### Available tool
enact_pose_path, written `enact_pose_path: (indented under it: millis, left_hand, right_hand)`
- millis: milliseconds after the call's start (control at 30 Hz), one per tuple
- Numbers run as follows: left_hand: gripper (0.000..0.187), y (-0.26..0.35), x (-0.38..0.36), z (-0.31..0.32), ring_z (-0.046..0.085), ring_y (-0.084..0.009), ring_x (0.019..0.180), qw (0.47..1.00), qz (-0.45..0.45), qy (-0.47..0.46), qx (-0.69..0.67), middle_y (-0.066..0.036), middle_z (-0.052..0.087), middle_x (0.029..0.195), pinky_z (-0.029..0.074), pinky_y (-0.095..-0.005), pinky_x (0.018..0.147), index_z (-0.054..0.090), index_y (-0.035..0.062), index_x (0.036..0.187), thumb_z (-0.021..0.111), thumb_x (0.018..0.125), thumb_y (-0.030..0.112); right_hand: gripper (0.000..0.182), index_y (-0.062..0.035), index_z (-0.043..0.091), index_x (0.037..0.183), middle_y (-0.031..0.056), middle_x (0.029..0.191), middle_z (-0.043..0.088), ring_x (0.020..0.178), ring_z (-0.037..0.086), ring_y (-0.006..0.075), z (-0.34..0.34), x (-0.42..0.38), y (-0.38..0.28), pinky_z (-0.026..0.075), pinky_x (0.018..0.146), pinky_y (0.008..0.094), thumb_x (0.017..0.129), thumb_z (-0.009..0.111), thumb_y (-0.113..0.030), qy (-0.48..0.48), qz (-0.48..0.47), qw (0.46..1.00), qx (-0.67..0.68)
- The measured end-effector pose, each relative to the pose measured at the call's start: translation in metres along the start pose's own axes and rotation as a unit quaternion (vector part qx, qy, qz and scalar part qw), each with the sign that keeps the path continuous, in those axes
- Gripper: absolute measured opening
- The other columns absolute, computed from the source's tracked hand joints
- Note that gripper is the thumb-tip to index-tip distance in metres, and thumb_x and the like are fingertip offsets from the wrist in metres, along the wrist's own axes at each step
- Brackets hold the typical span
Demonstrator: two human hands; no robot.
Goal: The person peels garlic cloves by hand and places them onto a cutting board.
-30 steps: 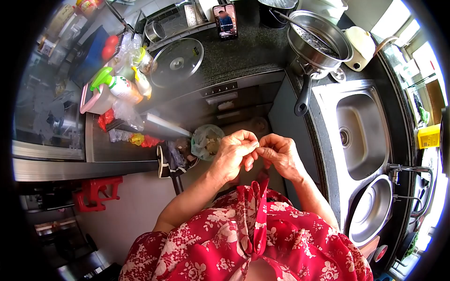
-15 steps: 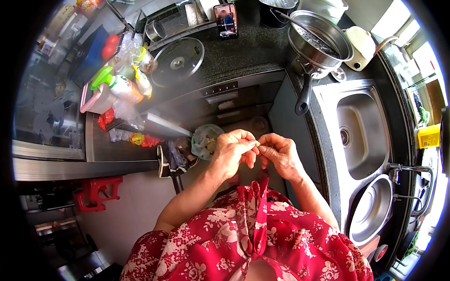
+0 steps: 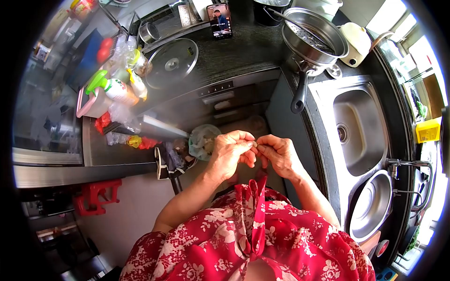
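In front of my waist, my left hand (image 3: pixel 231 153) and my right hand (image 3: pixel 278 154) meet at the fingertips. Thumb and forefinger of each are pinched together on a tiny pale piece (image 3: pixel 255 144). It looks yellowish-white, perhaps a garlic clove, but is too small and covered to name surely. Below and left of my hands, near the floor, sits a bin lined with a clear plastic bag (image 3: pixel 199 149), with pale scraps inside.
To the right are a steel sink (image 3: pixel 360 136), a steel basin (image 3: pixel 371 206) and a pan with a strainer (image 3: pixel 300 96). A phone (image 3: pixel 219 21) stands at the back of the counter near a glass lid (image 3: pixel 180 70). A spray bottle (image 3: pixel 121 91) and a red stool (image 3: pixel 96 196) are left.
The whole view has shifted slightly to the left. Both hands keep their pinch at nearly the same place, with only a slight change in the fingertips. The phone's picture differs.
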State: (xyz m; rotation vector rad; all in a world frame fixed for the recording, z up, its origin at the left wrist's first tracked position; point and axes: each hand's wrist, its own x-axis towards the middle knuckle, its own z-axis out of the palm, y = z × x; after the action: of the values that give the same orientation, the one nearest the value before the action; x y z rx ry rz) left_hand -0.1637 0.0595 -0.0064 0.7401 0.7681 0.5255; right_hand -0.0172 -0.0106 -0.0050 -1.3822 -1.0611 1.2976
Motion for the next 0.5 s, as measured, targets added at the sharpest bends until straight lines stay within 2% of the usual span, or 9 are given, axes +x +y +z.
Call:
enact_pose_path:
  millis: [100, 167, 200, 267, 300, 367, 433, 500]
  left_hand:
    - [0.012, 0.001, 0.000, 0.001, 0.059, -0.0185, 0.054, 1.000, -0.007, 0.001, 0.013, -0.014, 0.059, 0.075, 0.053, -0.0288, 0.049, 0.052, -0.0063, 0.093, 0.048, 0.084, 0.001]
    - [0.012, 0.002, -0.001, 0.002, 0.060, -0.0191, 0.055, 1.000, -0.005, 0.001, 0.023, -0.015, 0.059, 0.075, 0.053, -0.0293, 0.049, 0.052, -0.0067, 0.093, 0.048, 0.084, 0.001]
    - [0.012, 0.002, -0.002, 0.002, 0.061, -0.0198, 0.056, 0.999, -0.003, 0.000, 0.034, -0.015, 0.059, 0.075, 0.053, -0.0297, 0.050, 0.052, -0.0072, 0.092, 0.048, 0.084, 0.001]
    - [0.012, 0.000, -0.002, 0.000, 0.061, -0.0200, 0.056, 0.999, 0.002, 0.000, 0.038, -0.015, 0.059, 0.075, 0.053, -0.0297, 0.049, 0.052, -0.0073, 0.092, 0.049, 0.084, 0.001]
    - [0.013, 0.000, -0.002, 0.000, 0.061, -0.0202, 0.056, 0.999, 0.007, 0.001, 0.043, -0.015, 0.059, 0.075, 0.053, -0.0298, 0.049, 0.052, -0.0075, 0.092, 0.050, 0.083, 0.001]
    - [0.012, 0.004, -0.005, -0.002, 0.061, -0.0202, 0.056, 0.998, 0.012, 0.004, 0.053, -0.015, 0.059, 0.075, 0.053, -0.0296, 0.049, 0.052, -0.0075, 0.092, 0.050, 0.083, 0.001]
    - [0.012, 0.006, -0.007, -0.004, 0.061, -0.0203, 0.056, 0.998, 0.015, 0.009, 0.064, -0.015, 0.059, 0.075, 0.053, -0.0294, 0.049, 0.052, -0.0074, 0.091, 0.051, 0.083, 0.001]
    - [0.012, 0.008, -0.006, -0.010, 0.061, -0.0196, 0.056, 0.997, -0.002, -0.009, 0.078, -0.014, 0.059, 0.074, 0.053, -0.0292, 0.050, 0.053, -0.0066, 0.091, 0.053, 0.082, 0.003]
  right_hand:
    - [0.012, 0.0038, 0.056, 0.084, 0.0039, 0.064, 0.055, 0.049, 0.047, 0.0064, 0.000, 0.000, 0.000, 0.038, 0.044, 0.0216, 0.085, 0.051, -0.007, 0.009, -0.015, 1.000, -0.010]
    - [0.009, 0.0036, 0.055, 0.084, 0.0093, 0.066, 0.057, 0.051, 0.053, 0.0147, -0.001, -0.001, -0.004, 0.042, 0.048, 0.0266, 0.083, 0.051, -0.005, -0.003, -0.009, 0.997, -0.078]
    - [0.009, 0.0036, 0.055, 0.084, 0.0093, 0.066, 0.057, 0.051, 0.053, 0.0147, 0.000, -0.001, -0.001, 0.042, 0.048, 0.0266, 0.083, 0.051, -0.005, -0.004, -0.008, 0.997, -0.079]
    - [0.006, 0.0025, 0.053, 0.083, 0.0152, 0.070, 0.056, 0.060, 0.057, 0.0276, 0.004, 0.002, 0.005, 0.045, 0.054, 0.0333, 0.080, 0.050, -0.002, 0.028, -0.191, 0.957, -0.215]
    - [0.006, 0.0025, 0.053, 0.083, 0.0152, 0.070, 0.056, 0.060, 0.057, 0.0276, 0.006, 0.002, 0.005, 0.045, 0.054, 0.0333, 0.080, 0.050, -0.002, 0.028, -0.191, 0.957, -0.215]
    - [0.006, 0.0015, 0.051, 0.083, 0.0184, 0.073, 0.055, 0.069, 0.056, 0.0360, 0.012, 0.001, 0.002, 0.045, 0.059, 0.0377, 0.078, 0.049, -0.001, 0.026, -0.172, 0.956, -0.235]
    - [0.007, 0.0018, 0.051, 0.084, 0.0188, 0.075, 0.056, 0.070, 0.056, 0.0366, 0.015, 0.002, 0.003, 0.045, 0.060, 0.0379, 0.077, 0.049, -0.001, 0.018, -0.168, 0.957, -0.234]
    - [0.007, 0.0020, 0.051, 0.084, 0.0145, 0.069, 0.056, 0.060, 0.057, 0.0283, 0.019, 0.003, 0.007, 0.045, 0.054, 0.0338, 0.080, 0.049, -0.003, 0.048, -0.219, 0.947, -0.229]
